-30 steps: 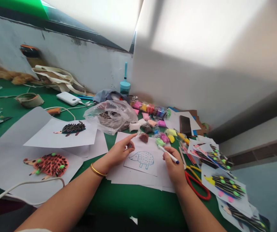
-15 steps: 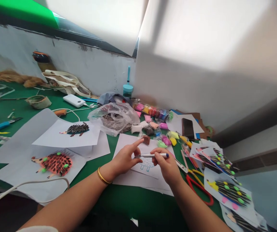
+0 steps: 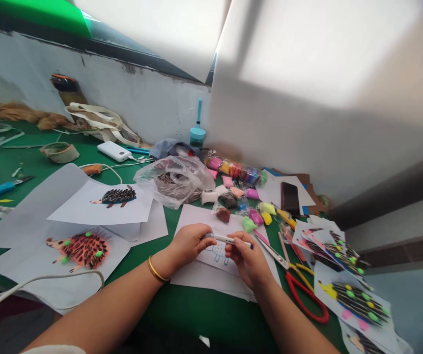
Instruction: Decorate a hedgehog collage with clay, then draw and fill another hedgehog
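A white marker [image 3: 223, 239] with a dark blue end is held level between both hands above the paper. My left hand [image 3: 192, 242] pinches its left end, thumb and fingers closed. My right hand [image 3: 250, 260] grips the barrel near the blue end. Below the hands lies a sheet of white paper [image 3: 192, 216] with a blue line drawing [image 3: 220, 251] of a body with short legs and small marks; my hands hide part of it. Beside my right hand are scissors [image 3: 307, 295] with red and yellow handles.
Small packs of coloured clay [image 3: 248, 224] and a plastic bag of seeds [image 3: 174, 182] lie behind the paper. Hedgehog pictures are at left [image 3: 86, 248] and right [image 3: 358, 295]. A phone [image 3: 289, 197] and a white power bank [image 3: 114, 151] stand farther back. A white cable [image 3: 42, 279] crosses the left front.
My left hand's raised index finger has come down and closed on the marker's end. The marker has tilted, its blue end lower, and my right hand has shifted slightly down.
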`<state>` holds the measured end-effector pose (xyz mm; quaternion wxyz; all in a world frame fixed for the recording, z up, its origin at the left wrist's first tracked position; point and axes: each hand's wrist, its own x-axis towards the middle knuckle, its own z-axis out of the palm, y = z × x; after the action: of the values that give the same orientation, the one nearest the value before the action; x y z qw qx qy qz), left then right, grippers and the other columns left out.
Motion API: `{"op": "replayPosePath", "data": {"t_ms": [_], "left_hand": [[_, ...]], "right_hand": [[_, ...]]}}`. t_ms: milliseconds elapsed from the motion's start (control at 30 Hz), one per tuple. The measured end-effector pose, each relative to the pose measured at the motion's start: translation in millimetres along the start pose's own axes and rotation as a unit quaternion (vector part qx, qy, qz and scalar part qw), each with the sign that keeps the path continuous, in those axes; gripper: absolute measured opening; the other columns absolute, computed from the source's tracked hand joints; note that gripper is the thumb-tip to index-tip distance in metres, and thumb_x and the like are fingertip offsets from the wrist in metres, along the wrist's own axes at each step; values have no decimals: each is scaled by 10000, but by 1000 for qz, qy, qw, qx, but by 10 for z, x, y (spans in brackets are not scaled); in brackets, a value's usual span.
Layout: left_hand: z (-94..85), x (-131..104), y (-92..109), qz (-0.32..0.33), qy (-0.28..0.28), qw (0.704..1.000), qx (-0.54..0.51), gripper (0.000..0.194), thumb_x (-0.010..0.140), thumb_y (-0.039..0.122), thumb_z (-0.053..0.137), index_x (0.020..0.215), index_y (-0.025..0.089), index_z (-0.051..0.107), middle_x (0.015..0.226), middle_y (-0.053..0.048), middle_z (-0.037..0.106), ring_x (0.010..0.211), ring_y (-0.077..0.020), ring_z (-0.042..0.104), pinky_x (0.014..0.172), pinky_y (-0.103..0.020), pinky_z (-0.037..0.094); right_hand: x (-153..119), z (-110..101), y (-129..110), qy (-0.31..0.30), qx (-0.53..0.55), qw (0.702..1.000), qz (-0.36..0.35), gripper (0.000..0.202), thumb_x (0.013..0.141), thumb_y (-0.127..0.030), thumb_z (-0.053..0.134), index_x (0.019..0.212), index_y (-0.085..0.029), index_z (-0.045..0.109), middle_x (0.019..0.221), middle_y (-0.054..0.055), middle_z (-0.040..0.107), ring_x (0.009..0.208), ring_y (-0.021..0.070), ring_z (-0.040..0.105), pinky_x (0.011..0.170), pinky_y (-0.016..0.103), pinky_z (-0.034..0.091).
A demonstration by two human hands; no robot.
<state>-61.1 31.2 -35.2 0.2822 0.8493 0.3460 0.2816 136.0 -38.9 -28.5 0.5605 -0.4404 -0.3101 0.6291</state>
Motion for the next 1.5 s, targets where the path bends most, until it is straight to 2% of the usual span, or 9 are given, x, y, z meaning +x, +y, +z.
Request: {"op": "replayPosePath", "data": {"t_ms": [133, 267, 600, 900, 1133, 1233, 1333, 1400, 1500], "left_hand": [[0, -16, 47, -25, -4, 1000, -10, 494, 1010, 503, 208, 809, 197, 539, 738, -12, 558, 681, -162, 502, 646, -284, 376], [22, -28, 72, -49, -2, 999, -2, 482, 1010, 493, 212, 723, 204, 471, 694, 0, 519, 645, -156, 468, 622, -284, 348], [79, -66, 103, 7, 28, 996, 89, 488, 1012, 469, 193, 731, 206, 493, 683, -27, 542, 637, -174, 482, 626, -309, 337], [83, -27, 97, -50, -2, 998, -34, 478, 999, 507, 238, 700, 203, 455, 668, 3, 504, 626, -151, 461, 601, -282, 352], [99, 20, 90, -52, 28, 994, -92, 417, 990, 502, 321, 859, 192, 568, 762, -8, 566, 711, -159, 516, 676, -290, 406], [62, 30, 42, -75, 74, 990, -95, 345, 977, 480, 388, 1062, 196, 565, 800, 0, 581, 712, -156, 528, 678, -288, 416], [17, 51, -27, -102, 140, 983, -57, 303, 981, 433, 388, 903, 193, 556, 811, -9, 571, 749, -158, 529, 703, -291, 421], [-7, 74, -73, -111, 161, 980, -25, 292, 976, 401, 404, 823, 194, 542, 803, -15, 569, 772, -164, 533, 726, -296, 428], [-28, 107, -138, -108, 152, 982, 9, 211, 950, 328, 451, 852, 191, 577, 857, -35, 606, 817, -177, 556, 773, -315, 447]], "right_hand": [[-1, -56, 34, -18, -29, 999, -10, 272, 763, -409, 775, 922, -210, 679, 725, 9, 701, 675, 136, 645, 684, 283, 526], [-20, -106, 61, -46, -108, 993, -29, 275, 789, -390, 762, 978, -212, 671, 795, 25, 723, 739, 162, 674, 761, 329, 523], [-33, -19, 106, -56, -32, 998, -20, 246, 825, -427, 714, 910, -202, 663, 698, 8, 684, 606, 128, 612, 562, 245, 428], [-29, -104, 24, -91, -202, 971, -94, 212, 876, -400, 652, 986, -219, 662, 784, 17, 697, 710, 164, 654, 686, 312, 501], [88, -256, -19, -63, -231, 957, -166, 261, 895, -420, 551, 947, -218, 708, 700, 7, 618, 628, 159, 576, 590, 296, 477], [143, -420, -113, 25, -329, 916, -229, 242, 896, -377, 527, 944, -222, 707, 744, 21, 630, 661, 175, 583, 634, 322, 492], [210, -550, -205, 122, -466, 817, -317, 237, 888, -321, 517, 1010, -231, 700, 969, 71, 682, 916, 244, 620, 832, 401, 498], [267, -598, -219, 103, -542, 769, -323, 266, 886, -286, 503, 1049, -233, 705, 1001, 80, 676, 957, 250, 616, 859, 404, 489], [342, -625, -175, 62, -623, 724, -291, 303, 886, -242, 486, 1063, -230, 733, 936, 79, 642, 860, 225, 611, 775, 370, 492]]}}
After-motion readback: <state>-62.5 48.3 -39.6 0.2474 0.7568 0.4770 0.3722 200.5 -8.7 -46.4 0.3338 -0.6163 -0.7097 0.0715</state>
